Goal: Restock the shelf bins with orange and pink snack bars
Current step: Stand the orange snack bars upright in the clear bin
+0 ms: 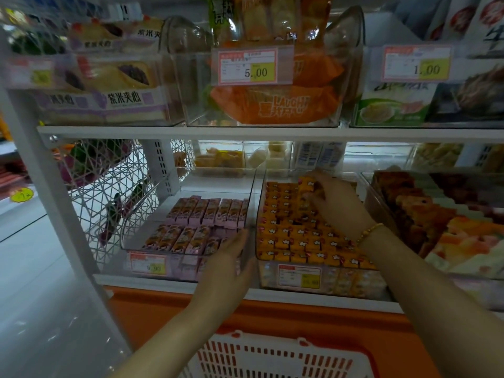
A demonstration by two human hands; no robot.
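At centre right the right hand [336,204] pinches orange bars [306,184], while the left hand [227,259] rests slack-fingered against the pink bin [174,268].

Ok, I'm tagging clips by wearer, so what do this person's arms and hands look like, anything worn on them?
Both forearms are bare, with no sleeves in view, and neither the left hand nor the right hand wears a glove. The only thing worn is a thin gold beaded bracelet on the right wrist. No watch shows.
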